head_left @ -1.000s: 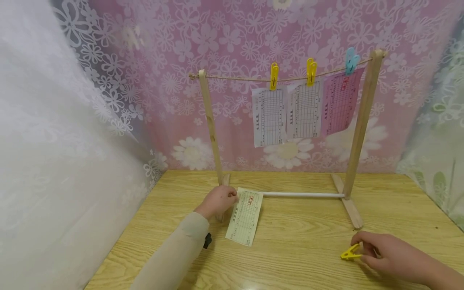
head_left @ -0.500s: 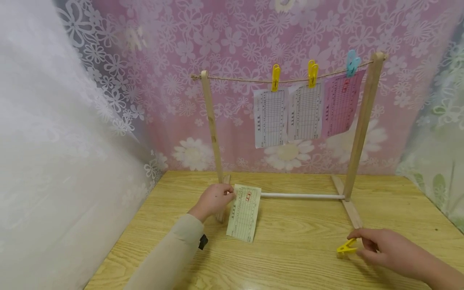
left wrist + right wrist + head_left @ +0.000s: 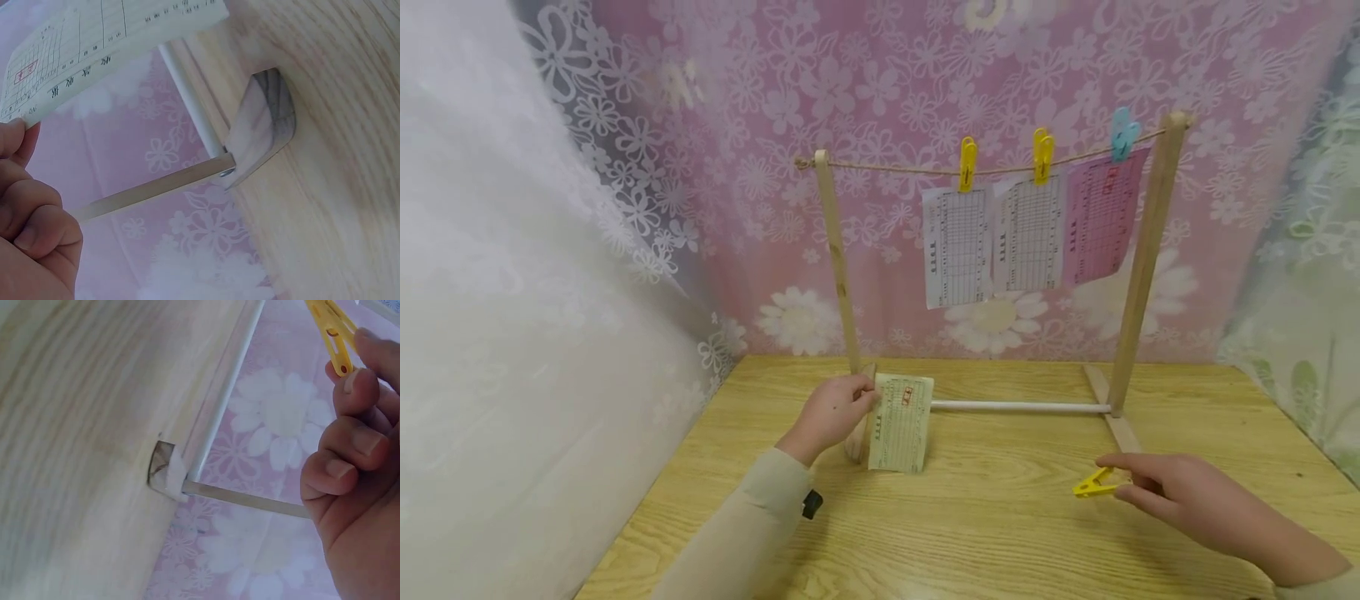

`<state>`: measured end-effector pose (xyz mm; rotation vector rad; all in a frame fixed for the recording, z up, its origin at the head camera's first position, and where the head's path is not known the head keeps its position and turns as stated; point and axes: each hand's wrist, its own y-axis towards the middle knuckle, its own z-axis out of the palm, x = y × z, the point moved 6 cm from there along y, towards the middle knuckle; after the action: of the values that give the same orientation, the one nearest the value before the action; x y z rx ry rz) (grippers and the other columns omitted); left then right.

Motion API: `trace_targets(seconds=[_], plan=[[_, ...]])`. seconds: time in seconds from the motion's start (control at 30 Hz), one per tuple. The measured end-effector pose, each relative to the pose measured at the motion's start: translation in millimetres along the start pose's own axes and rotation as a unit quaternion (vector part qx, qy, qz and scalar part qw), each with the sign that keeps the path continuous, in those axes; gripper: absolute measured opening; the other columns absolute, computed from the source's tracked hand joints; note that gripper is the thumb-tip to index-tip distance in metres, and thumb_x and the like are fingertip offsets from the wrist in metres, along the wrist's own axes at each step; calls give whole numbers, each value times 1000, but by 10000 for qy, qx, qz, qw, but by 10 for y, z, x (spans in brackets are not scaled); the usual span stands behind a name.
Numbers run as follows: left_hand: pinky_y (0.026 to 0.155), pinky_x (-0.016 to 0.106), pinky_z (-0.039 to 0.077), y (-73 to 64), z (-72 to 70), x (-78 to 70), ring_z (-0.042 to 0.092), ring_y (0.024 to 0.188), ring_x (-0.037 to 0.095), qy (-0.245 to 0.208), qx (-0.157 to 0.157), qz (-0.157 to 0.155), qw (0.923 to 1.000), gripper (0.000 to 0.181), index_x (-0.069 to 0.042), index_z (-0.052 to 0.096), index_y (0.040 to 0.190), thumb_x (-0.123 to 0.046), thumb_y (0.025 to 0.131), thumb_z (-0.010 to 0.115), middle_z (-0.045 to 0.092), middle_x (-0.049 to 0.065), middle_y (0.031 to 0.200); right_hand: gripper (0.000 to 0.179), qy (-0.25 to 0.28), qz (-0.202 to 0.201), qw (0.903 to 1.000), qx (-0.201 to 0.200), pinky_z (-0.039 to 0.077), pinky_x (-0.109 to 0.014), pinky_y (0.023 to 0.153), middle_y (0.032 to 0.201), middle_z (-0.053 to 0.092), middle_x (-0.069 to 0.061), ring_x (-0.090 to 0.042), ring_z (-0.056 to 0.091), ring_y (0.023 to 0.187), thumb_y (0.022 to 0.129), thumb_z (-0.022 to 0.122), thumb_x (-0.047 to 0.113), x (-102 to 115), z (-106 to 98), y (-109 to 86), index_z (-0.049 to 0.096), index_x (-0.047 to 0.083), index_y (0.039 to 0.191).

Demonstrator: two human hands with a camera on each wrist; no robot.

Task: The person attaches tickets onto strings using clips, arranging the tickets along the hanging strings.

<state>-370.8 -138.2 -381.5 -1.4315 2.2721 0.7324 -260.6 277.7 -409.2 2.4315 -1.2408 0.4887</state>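
My left hand (image 3: 829, 415) pinches a pale yellow printed slip (image 3: 901, 429) by its upper left edge, beside the left foot of a wooden stand. In the left wrist view the thumb and finger grip the corner of that slip (image 3: 94, 53). At the lower right, my right hand (image 3: 1191, 504) holds a yellow clothespin (image 3: 1096, 483) between thumb and fingers. The same clothespin (image 3: 334, 337) shows at the top of the right wrist view. A twine line (image 3: 895, 169) bears two white slips (image 3: 958, 250) under yellow clothespins (image 3: 967, 164) and a pink slip (image 3: 1105, 221) under a blue one.
The stand has a left post (image 3: 837, 267), a right post (image 3: 1146, 275) and a white bar (image 3: 1022, 407) low between them. It stands on a wood-grain table (image 3: 985, 533). A pink floral curtain (image 3: 760, 208) hangs behind, with pale cloth at both sides.
My left hand has lifted the yellow slip slightly and moved a little left. My right hand has risen with the clothespin and shifted left.
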Motion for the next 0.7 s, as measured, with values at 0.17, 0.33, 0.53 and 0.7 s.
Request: trace_targets(seconds=[0.17, 0.33, 0.53, 0.7], plan=[[45, 26, 33, -63, -92, -85, 37, 48, 10, 5, -190, 77, 9998, 18, -19, 67, 95, -29, 105, 58, 56, -1, 66, 36, -248, -139, 9990, -339, 33, -22, 47, 67, 42, 23, 5, 29, 53, 101, 65, 26, 80, -84, 42, 63, 15, 136], [47, 28, 35, -118, -218, -192, 41, 48, 11, -34, -478, 262, 9985, 17, -19, 69, 100, -28, 106, 56, 55, -4, 64, 33, -562, -335, 9957, -657, 34, -22, 48, 69, 42, 24, 5, 33, 53, 97, 71, 26, 192, -194, 109, 66, 17, 128], [48, 28, 36, -146, -366, -302, 40, 48, 11, -43, -739, 418, 9964, 18, -18, 70, 99, -27, 106, 56, 55, -6, 64, 30, -657, -416, 9918, -1012, 34, -22, 50, 69, 41, 24, 4, 36, 55, 92, 77, 25, 342, -360, 200, 68, 23, 120], [47, 28, 35, -151, -464, -361, 36, 47, 11, -112, -856, 508, 9950, 19, -17, 71, 98, -27, 106, 57, 53, -5, 63, 30, -788, -431, 9886, -1208, 34, -22, 50, 69, 41, 24, 4, 36, 55, 90, 79, 26, 461, -485, 271, 68, 25, 117]])
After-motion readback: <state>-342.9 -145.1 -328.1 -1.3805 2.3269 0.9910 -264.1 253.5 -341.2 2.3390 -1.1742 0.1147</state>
